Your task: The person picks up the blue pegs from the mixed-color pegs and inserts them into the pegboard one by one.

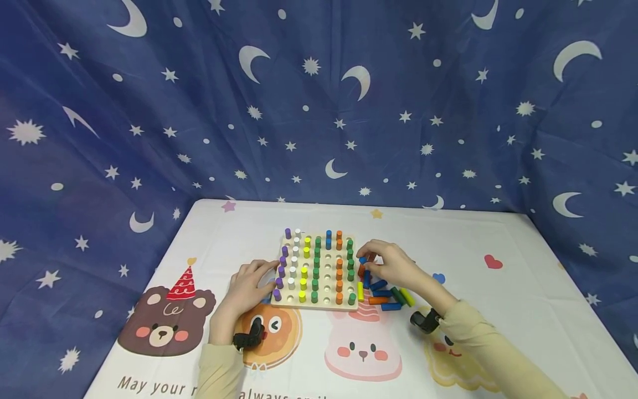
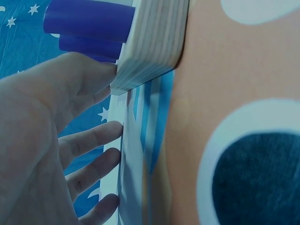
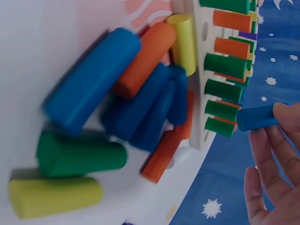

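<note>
A wooden pegboard (image 1: pixel 314 306) lies on the table, with purple, white, yellow, green, blue and orange pegs standing in columns and several bare holes among them. My right hand (image 1: pixel 391 262) pinches a blue peg (image 3: pixel 257 117) between thumb and fingers, just off the board's right edge. At the opposite edge, my left hand (image 1: pixel 247 288) has its thumb at the board's side, near the purple pegs (image 2: pixel 89 19); its other fingers are extended. Loose blue, orange, green and yellow pegs, among them a green peg (image 3: pixel 82 153), lie in a pile below the right hand.
The table (image 1: pixel 448 233) has a white cloth printed with cartoon animals, including a brown bear (image 1: pixel 161 332). Behind it hangs a dark blue curtain (image 1: pixel 299 138) with moons and stars. Each wrist wears a black camera strap.
</note>
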A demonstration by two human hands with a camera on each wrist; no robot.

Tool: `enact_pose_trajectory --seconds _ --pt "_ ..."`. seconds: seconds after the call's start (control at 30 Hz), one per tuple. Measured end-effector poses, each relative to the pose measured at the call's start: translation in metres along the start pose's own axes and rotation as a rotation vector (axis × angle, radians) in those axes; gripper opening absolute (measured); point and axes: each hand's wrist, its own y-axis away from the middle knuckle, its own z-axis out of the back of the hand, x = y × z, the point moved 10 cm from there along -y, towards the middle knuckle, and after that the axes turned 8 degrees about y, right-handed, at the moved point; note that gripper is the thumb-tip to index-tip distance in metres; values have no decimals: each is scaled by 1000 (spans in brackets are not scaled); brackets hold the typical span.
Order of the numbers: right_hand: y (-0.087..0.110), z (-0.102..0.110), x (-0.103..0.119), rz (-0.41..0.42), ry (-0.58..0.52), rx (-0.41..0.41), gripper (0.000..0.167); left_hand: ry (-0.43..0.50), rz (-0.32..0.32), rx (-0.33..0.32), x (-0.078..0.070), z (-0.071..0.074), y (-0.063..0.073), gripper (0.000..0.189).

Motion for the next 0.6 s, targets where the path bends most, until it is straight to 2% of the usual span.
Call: enact_pose_trajectory --seconds 0.23,0.6 --pt "-11 -4 10 -19 -18 9 20 1 5 1 1 0 1 51" --pt "-28 -6 25 -2 -24 21 20 10 3 -2 1 0 1 51"
